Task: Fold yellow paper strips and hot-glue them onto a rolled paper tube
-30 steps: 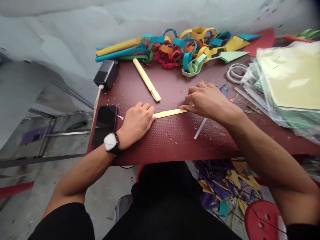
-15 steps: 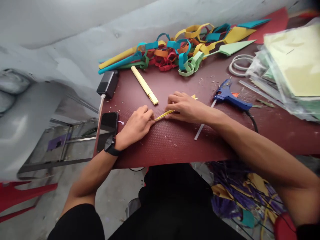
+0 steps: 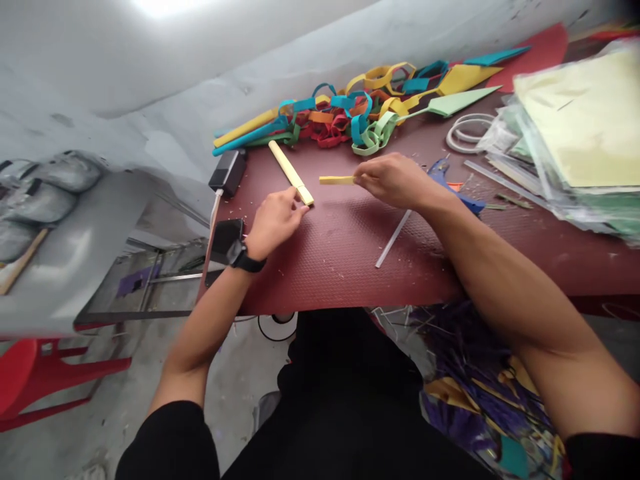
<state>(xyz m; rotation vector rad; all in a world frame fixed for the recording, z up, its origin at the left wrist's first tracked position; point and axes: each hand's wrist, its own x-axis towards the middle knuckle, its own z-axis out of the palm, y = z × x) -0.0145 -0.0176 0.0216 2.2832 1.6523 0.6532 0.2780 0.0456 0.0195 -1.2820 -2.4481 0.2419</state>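
Note:
My right hand pinches a short yellow paper strip and holds it just above the dark red table. My left hand, with a black watch at the wrist, rests on the table with fingers curled. Its fingertips are at the near end of a long pale yellow folded strip bundle. I see nothing held in the left hand. A chain of coloured paper loops lies at the back of the table.
A blue glue gun lies behind my right hand, a white glue stick in front of it. A phone and black charger sit at the left edge. Bagged paper sheets fill the right side. Paper scraps litter the floor.
My right hand has lifted the yellow strip off the table and moved it back. My left hand has let go of the strip and slid toward the long yellow bundle.

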